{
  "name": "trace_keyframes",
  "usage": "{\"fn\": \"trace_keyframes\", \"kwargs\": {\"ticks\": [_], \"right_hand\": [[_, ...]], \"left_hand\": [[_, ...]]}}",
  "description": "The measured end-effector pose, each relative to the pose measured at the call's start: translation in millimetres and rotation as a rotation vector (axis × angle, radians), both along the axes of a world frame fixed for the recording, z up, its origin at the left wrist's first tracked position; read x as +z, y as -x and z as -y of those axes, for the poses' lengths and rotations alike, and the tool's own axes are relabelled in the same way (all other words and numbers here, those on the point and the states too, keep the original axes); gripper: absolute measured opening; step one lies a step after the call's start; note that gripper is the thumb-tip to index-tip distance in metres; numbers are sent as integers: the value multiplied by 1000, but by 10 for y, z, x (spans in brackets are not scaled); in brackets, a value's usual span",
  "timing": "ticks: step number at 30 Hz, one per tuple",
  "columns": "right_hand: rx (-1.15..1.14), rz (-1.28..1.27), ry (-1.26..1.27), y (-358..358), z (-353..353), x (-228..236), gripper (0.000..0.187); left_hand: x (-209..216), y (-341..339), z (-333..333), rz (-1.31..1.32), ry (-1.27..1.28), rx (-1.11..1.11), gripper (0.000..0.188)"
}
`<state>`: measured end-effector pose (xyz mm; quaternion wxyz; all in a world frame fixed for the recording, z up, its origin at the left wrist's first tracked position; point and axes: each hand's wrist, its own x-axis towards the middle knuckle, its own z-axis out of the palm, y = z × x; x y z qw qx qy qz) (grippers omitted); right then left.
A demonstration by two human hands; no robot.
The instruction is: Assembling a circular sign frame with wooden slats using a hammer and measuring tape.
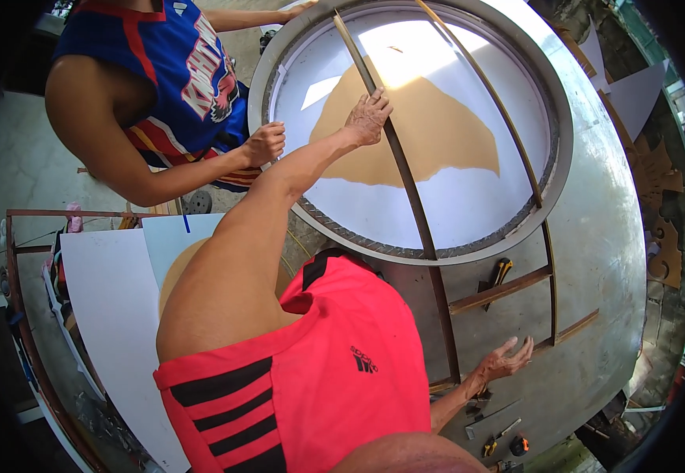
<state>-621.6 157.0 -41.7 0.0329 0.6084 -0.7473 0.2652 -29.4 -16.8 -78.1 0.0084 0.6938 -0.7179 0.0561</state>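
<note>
A: Furthest left, what lies by you?

B: A white sheet (110,331), to the left of the round frame (563,118) and nearer you. Next comes a co-worker (141,63) in a blue jersey at the round frame's left rim, one loosely closed fist (265,143) just beside it.

A: And your left hand (368,118)?

B: It reaches over the round frame, half closed, its fingers curled over the left long bar (410,181). That bar crosses the round frame and runs out past its near rim, part of a ladder-like assembly. Under it, inside the round frame, lies a tan sheet (445,134).

A: Further right?

B: A utility knife (503,272) with a yellow-and-black handle lies just off the round frame's near rim, by an upper crossbar (508,288).

A: So your right hand (506,360)?

B: Nearer you than the round frame, well apart from its rim: open, palm up, fingers slightly bent, with nothing in it. Your fingertips are close to the lower crossbar (577,326); whether they touch it, I cannot tell.
</note>
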Motion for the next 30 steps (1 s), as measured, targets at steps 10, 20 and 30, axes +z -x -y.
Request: {"fn": "trace_keyframes", "kwargs": {"ticks": [10,20,30], "right_hand": [[912,231,-329,-2508,572,342,44],[810,199,-458,-2983,886,70,50],[985,405,-594,-3245,1455,-404,48]], "left_hand": [[136,-1647,356,-375,250,577,66],[256,-2618,961,-308,-35,765,64],[196,-2303,1234,-548,-100,931,112]]}}
